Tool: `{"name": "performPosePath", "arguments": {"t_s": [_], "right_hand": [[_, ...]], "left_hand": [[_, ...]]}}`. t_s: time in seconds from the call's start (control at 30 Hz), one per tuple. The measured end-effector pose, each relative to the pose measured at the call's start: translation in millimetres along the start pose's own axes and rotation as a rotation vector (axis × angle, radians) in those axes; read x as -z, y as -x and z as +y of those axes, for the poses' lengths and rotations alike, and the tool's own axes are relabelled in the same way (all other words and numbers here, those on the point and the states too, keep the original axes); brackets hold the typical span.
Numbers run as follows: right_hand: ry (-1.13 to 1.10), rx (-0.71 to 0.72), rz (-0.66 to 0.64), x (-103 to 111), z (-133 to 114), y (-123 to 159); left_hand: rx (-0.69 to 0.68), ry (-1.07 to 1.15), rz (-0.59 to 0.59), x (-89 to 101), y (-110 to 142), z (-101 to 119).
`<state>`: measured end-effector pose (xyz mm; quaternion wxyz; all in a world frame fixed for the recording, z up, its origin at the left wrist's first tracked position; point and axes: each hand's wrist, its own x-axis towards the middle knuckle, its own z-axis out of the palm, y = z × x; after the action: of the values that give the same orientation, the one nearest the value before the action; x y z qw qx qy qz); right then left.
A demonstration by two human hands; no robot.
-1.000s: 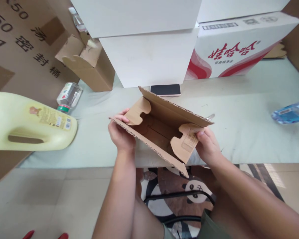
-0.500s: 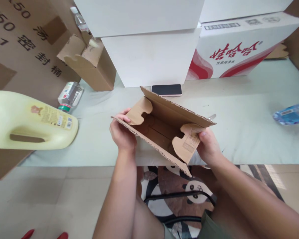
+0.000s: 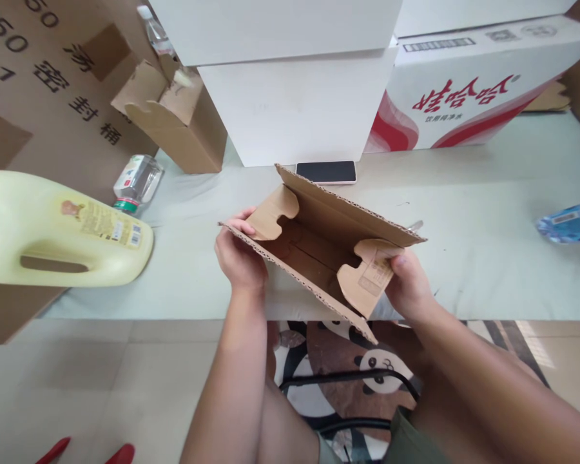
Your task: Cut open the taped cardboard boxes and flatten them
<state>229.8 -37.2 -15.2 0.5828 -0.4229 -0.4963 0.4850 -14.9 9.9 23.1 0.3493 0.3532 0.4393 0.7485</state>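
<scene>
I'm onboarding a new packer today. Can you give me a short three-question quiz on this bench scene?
1. True or false: both hands hold the open cardboard box.
2. What lies flat on the table just behind that box: A a phone, B scissors, C a tape roll?
3. Which hand has its thumb on the labelled end flap?

Key:
1. True: left hand at one end, right hand at the other.
2. A, the phone.
3. The right hand.

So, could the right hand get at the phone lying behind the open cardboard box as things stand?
Probably not directly: the right hand grips the cardboard box, whose raised back flap stands between it and the phone. It would need to let go and reach over.
</scene>
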Motion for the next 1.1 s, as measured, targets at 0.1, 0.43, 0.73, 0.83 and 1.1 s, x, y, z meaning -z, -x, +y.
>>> {"name": "performPosePath", "arguments": {"t_s": [0.1, 0.43, 0.73, 0.83, 1.1], "right_hand": [[0.002, 0.002, -0.019, -1.1, -3.8, -0.1], [-0.029, 0.006, -0.017, -0.4, 3.3, -0.4], [-0.065, -0.001, -0.026, -2.3, -4.2, -0.3], [-0.064, -0.014, -0.038, -3.0, -6.6, -0.8], [-0.013, 0.004, -0.045, -2.0, -4.4, -1.4]], "left_hand": [[0.008, 0.043, 0.023, -1.5, 1.0, 0.9], [0.036, -0.010, 0.035, -2.0, 1.5, 1.4], [0.032, 0.021, 0.031, -2.1, 2.9, -0.2], [0.033, 0.044, 0.027, -2.3, 2.8, -0.5], [0.040, 0.044, 0.026, -2.8, 3.1, -0.1]]}}
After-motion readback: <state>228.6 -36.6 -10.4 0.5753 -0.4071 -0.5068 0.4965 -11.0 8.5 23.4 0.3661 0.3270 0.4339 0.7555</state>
